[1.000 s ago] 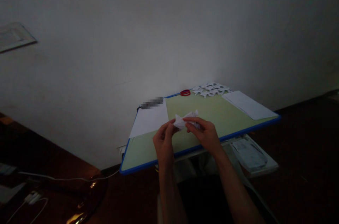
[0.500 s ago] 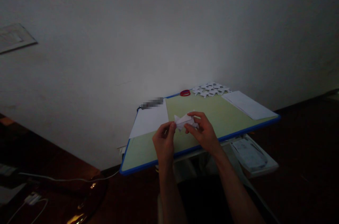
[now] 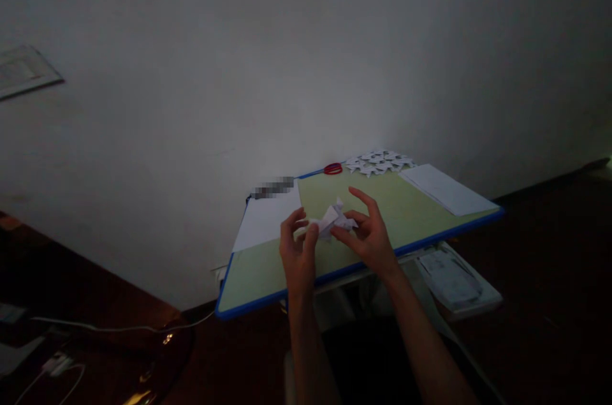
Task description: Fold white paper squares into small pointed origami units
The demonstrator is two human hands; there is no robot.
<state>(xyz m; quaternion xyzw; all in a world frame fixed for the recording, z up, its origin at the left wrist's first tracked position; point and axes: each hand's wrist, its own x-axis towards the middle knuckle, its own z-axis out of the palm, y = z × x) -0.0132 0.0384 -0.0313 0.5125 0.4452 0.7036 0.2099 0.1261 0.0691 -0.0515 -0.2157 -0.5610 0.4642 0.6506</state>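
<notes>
A small folded white paper piece [image 3: 331,219], with pointed tips sticking out, is held above the front part of the green tabletop [image 3: 354,191]. My left hand [image 3: 299,250] grips its left end, thumb in front and fingers behind. On the right side, my right hand [image 3: 370,236] pinches the paper between thumb and lower fingers, while its index finger is raised off it. Parts of the paper's edges are hidden by my fingers.
Several similar folded paper pieces [image 3: 380,161] lie at the back, beside red-handled scissors [image 3: 333,168]. White sheets [image 3: 449,189] lie at the right, another white sheet [image 3: 268,217] at the left. A blue rim [image 3: 430,241] edges the table; below is an open drawer [image 3: 456,284].
The folded paper has turned, with one tip now pointing up. My right index finger has lifted off it, and my left fingers have shifted around its left end.
</notes>
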